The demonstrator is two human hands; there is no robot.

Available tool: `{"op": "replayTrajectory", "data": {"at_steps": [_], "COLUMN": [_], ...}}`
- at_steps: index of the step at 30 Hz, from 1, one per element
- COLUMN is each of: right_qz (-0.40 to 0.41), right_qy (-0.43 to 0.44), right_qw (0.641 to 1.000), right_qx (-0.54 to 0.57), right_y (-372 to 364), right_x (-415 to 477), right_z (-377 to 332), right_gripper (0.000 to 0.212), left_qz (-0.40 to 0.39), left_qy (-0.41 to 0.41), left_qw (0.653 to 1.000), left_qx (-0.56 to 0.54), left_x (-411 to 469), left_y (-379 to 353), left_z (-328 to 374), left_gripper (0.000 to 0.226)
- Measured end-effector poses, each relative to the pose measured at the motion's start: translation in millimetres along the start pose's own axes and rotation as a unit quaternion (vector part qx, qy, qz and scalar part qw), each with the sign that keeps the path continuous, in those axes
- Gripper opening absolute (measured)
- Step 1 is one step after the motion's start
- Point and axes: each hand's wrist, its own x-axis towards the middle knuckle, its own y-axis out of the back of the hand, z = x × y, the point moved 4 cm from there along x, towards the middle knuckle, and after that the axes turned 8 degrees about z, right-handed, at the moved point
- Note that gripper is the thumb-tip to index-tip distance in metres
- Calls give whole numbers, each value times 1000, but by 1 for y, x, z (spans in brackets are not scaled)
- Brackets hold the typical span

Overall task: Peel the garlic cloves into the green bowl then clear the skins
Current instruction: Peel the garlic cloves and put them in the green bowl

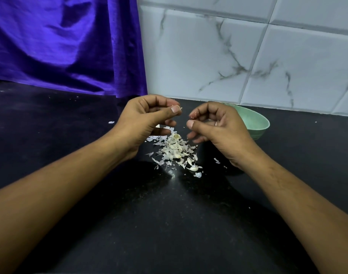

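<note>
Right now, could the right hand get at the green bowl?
Probably yes. The green bowl sits just beyond the right hand on the counter, with nothing showing between them. Its fingers are curled, though; whether they hold something I cannot tell.

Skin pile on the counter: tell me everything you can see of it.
The skin pile is a loose heap of thin, papery white and cream garlic peelings, with a round dry root end at its far edge and a pale clove-like piece at its near edge. It lies on the black counter, below and between the left hand and right hand; whether either touches it cannot be told. Stray flakes lie scattered around it. The left hand pinches a tiny scrap above it.
</note>
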Motion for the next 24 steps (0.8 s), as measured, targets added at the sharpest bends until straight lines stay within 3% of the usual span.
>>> {"op": "replayTrajectory", "data": {"at_steps": [9, 24], "right_qz": [-4, -8], "right_qy": [38, 0], "right_qw": [999, 1000], "right_qx": [-9, -5], "right_y": [-3, -5], "right_x": [-1, -4], "right_z": [-5, -7], "right_gripper": [4, 6], "left_qz": [-46, -49], "left_qy": [5, -45], "left_qw": [998, 996], "left_qx": [34, 63], "left_x": [-4, -4], "left_y": [-6, -7], "left_z": [-3, 0], "left_gripper": [17, 16]}}
